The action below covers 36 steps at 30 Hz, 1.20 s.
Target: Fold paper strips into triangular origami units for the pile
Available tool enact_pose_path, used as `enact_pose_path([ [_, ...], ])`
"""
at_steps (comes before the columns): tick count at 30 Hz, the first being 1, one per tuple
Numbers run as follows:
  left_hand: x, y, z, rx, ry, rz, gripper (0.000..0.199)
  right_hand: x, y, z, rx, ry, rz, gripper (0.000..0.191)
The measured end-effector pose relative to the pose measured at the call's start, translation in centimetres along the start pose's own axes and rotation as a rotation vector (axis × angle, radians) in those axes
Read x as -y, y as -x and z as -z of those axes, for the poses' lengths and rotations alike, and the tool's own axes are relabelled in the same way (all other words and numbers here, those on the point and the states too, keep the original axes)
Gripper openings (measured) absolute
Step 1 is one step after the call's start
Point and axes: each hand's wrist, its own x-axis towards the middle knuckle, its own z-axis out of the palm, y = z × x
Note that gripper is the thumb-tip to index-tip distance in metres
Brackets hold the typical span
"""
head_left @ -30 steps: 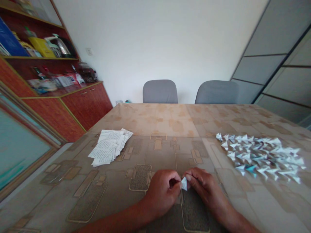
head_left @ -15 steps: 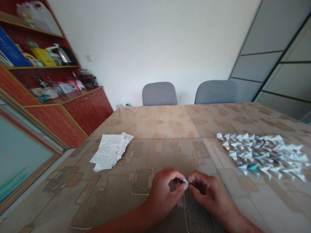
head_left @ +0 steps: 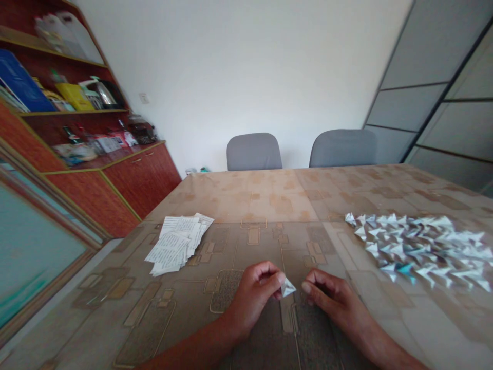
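Note:
Between the thumb and fingers of my left hand [head_left: 262, 285] is a small folded piece of paper [head_left: 287, 289], its pointed, triangular end sticking out to the right. My right hand [head_left: 327, 293] is just right of the paper, apart from it, with thumb and fingertips pressed together; whether anything is in them I cannot make out. On the left of the table lies a loose stack of printed paper slips [head_left: 173, 244]. Several rows of small folded paper pieces [head_left: 419, 249] stand on the right, mostly white, one with a turquoise part.
A patterned cover lies over the table [head_left: 254, 195]. Two grey chairs [head_left: 254, 151] [head_left: 342, 148] stand at its far edge, before a white wall. To the left is a reddish-brown cabinet [head_left: 142, 174] with bottles, a kettle and other goods on its shelves.
My hands have come apart. The right hand has let go of the folded paper, which stays in my left hand and now shows its triangular face. The view has shifted slightly.

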Motion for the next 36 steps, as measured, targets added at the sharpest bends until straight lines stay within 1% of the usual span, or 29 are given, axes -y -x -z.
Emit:
enact_pose_path([
  [1,-0.1,0.1,-0.1,-0.001,0.018,0.012,0.03,0.1,0.1,0.0,-0.009,0.013,0.008,0.032],
  [4,0.0,0.3,-0.5,-0.009,0.029,0.027,0.03,0.6,0.3,-0.4,0.021,-0.01,0.06,0.024],
  [6,0.1,0.5,-0.7,-0.016,0.011,0.027,0.029,0.9,0.4,-0.9,0.019,-0.023,0.053,0.023],
  [10,0.4,0.4,-0.8,-0.011,0.024,0.019,0.025,0.7,0.4,-1.3,0.043,-0.122,-0.015,0.029],
  [14,0.4,0.3,-0.7,-0.003,0.081,0.001,0.028,0.4,-0.1,-0.8,0.067,-0.191,0.013,0.036],
  [16,0.5,0.3,-0.6,0.025,0.108,0.0,0.029,0.2,-0.4,-0.4,0.051,-0.2,0.031,0.038],
  [18,0.5,0.4,-0.6,0.083,0.125,0.015,0.027,0.1,-0.5,-0.1,0.023,-0.198,0.033,0.039],
  [20,0.6,0.5,-0.7,0.144,0.114,0.043,0.025,-0.1,-0.6,0.0,-0.003,-0.176,0.037,0.038],
  [22,0.6,0.7,-0.8,0.168,0.1,0.069,0.023,-0.1,-0.5,0.0,-0.02,-0.142,0.054,0.036],
  [24,0.5,0.8,-0.9,0.126,0.128,0.08,0.023,0.2,-0.4,0.0,-0.042,-0.098,0.087,0.031],
  [26,0.4,0.9,-1.0,0.049,0.183,0.073,0.024,0.7,-0.2,0.0,-0.081,-0.044,0.137,0.023],
  [28,0.3,0.9,-1.2,-0.001,0.234,0.065,0.027,1.2,0.0,0.0,-0.127,0.025,0.192,0.014],
  [30,0.4,0.9,-1.3,-0.003,0.256,0.056,0.03,1.6,0.1,-0.1,-0.157,0.08,0.223,0.01],
  [32,0.5,1.0,-1.4,0.015,0.254,0.039,0.031,1.5,0.2,-0.1,-0.149,0.066,0.218,0.01],
  [36,0.6,1.2,-1.6,0.083,0.261,0.025,0.034,0.7,0.1,0.0,-0.064,-0.135,0.159,0.018],
])
